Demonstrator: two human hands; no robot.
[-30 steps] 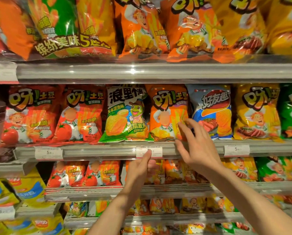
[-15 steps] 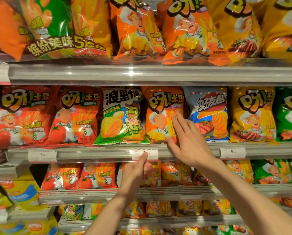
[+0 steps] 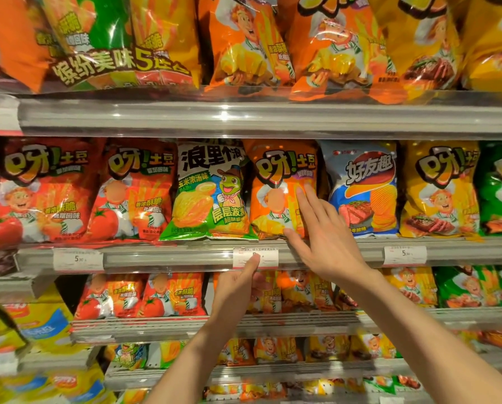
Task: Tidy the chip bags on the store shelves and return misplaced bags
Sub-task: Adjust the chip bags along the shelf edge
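An orange chip bag [image 3: 276, 182] stands on the middle shelf [image 3: 171, 258] between a green frog-mascot bag [image 3: 209, 193] and a blue steak-flavour bag [image 3: 363, 188]. My right hand [image 3: 322, 237] lies flat against the orange bag's lower right, fingers straight, thumb near its bottom edge. My left hand [image 3: 238, 290] is lower, its index finger touching the white price tag [image 3: 266, 256] on the shelf rail, the other fingers curled. Two red tomato bags [image 3: 92, 191] stand to the left, a yellow bag [image 3: 439, 188] and a green bag [image 3: 500, 188] to the right.
The top shelf [image 3: 244, 118] carries large orange, yellow and multipack bags [image 3: 113, 39]. Lower shelves [image 3: 273, 322] hold smaller red, orange, yellow and green bags. Yellow and blue bags [image 3: 40, 325] fill a neighbouring unit at the lower left.
My right hand has slid left from the gap beside the blue bag onto the orange bag's front. My left index finger stays at the price tag. The view has drawn closer.
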